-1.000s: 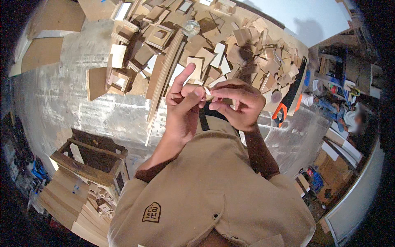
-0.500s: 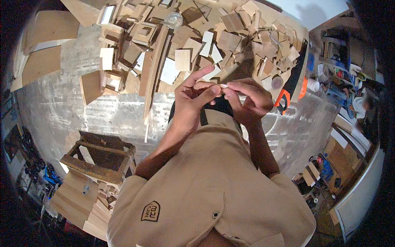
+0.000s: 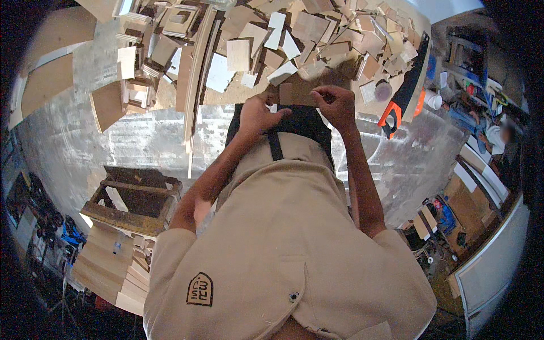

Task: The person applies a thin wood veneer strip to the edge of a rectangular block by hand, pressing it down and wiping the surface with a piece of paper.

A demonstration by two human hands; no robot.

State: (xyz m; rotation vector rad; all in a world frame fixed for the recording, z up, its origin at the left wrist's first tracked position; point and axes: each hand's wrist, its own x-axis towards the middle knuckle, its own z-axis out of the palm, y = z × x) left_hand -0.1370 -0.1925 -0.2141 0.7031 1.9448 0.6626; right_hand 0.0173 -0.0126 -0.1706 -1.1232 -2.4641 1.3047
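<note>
My left hand (image 3: 259, 117) is at the near edge of the workbench, its thumb stretched out to the right and apart from the bent fingers. I see nothing held in it. To its right, my right hand (image 3: 338, 107) hovers by the same edge with thumb and fingertips pinched together. Whatever may be between those fingertips is too small to make out. A small brown wooden block (image 3: 285, 93) rests on the bench between my hands, touched by neither as far as I can see.
Beyond my hands, wood offcuts (image 3: 310, 26) cover the workbench (image 3: 226, 100). Long wood strips (image 3: 198, 68) jut over its near edge on the left. An orange-handled handsaw (image 3: 391, 118) lies at the right edge, beside a round container (image 3: 383, 89). A wooden frame (image 3: 133, 198) stands lower left.
My hands were together, pinching a small pale piece; now they are apart, the right one further right. The view has shifted, and the brown block between my hands has come into sight.
</note>
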